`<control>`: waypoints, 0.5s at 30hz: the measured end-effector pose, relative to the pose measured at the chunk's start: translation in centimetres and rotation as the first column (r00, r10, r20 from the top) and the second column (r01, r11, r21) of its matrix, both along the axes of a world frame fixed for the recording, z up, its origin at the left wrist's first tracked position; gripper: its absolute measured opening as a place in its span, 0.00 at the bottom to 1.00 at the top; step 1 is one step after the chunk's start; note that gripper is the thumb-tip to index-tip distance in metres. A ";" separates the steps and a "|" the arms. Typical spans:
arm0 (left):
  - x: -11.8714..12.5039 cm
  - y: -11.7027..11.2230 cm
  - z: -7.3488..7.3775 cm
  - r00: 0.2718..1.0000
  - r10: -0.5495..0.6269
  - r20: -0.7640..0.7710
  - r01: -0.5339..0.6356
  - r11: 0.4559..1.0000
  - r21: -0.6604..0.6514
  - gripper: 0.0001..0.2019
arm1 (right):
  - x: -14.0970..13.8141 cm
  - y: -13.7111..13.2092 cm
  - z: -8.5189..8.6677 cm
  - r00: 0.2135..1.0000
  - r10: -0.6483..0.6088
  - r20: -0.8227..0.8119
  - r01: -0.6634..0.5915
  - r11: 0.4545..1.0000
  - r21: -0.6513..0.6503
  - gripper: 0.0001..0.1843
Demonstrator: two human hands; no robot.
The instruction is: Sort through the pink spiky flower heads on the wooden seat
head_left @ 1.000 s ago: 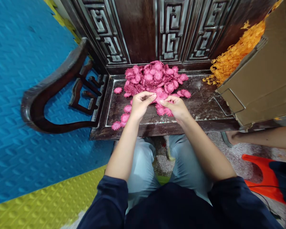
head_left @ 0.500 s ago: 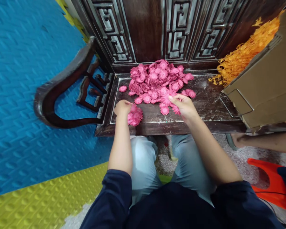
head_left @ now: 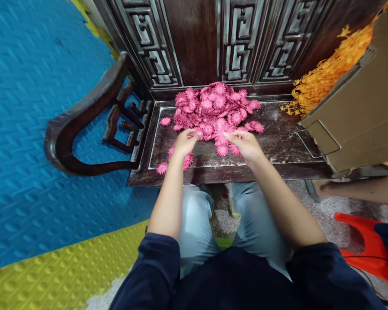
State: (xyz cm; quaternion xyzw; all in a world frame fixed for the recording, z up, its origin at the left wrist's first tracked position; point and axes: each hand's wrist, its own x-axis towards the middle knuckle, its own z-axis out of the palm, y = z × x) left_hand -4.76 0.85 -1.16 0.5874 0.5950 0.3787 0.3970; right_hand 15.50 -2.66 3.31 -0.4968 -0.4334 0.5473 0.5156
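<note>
A heap of pink artificial flower heads [head_left: 213, 105] lies on the dark wooden bench seat [head_left: 278, 142] against its carved back. My left hand [head_left: 184, 142] reaches into the near left edge of the heap, fingertips on a flower. A smaller cluster of pink flowers [head_left: 181, 160] lies under and beside that wrist. My right hand [head_left: 244, 144] is curled around a few pink flowers at the heap's near edge, thumb and forefinger pinching one.
A cardboard box [head_left: 362, 107] sits on the bench at right, orange plastic sprigs [head_left: 326, 73] behind it. The bench's curved armrest [head_left: 80, 125] is at left over blue and yellow floor mats. Another person's arm [head_left: 358, 189] and an orange stool [head_left: 365, 245] are at right.
My left hand went down to the small cluster at the bench's front edge, then came back up to the heap. My right hand stayed put holding flowers.
</note>
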 end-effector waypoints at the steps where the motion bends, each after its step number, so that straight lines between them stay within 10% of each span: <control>1: 1.0 -0.2 0.6 0.990 -0.095 0.104 0.098 0.995 -0.025 0.22 | 0.0 0.1 -0.1 1.000 0.007 0.009 -0.007 1.000 -0.002 0.15; 5: 3.8 -1.5 2.7 0.867 -0.316 0.385 0.363 0.930 -0.056 0.27 | -0.1 0.3 -0.2 0.999 0.034 0.012 -0.034 0.999 0.000 0.15; 15: 3.4 -1.3 3.4 0.923 -0.292 0.250 0.275 0.956 0.102 0.13 | 0.1 0.4 -0.7 0.995 0.062 0.072 -0.061 0.998 -0.012 0.13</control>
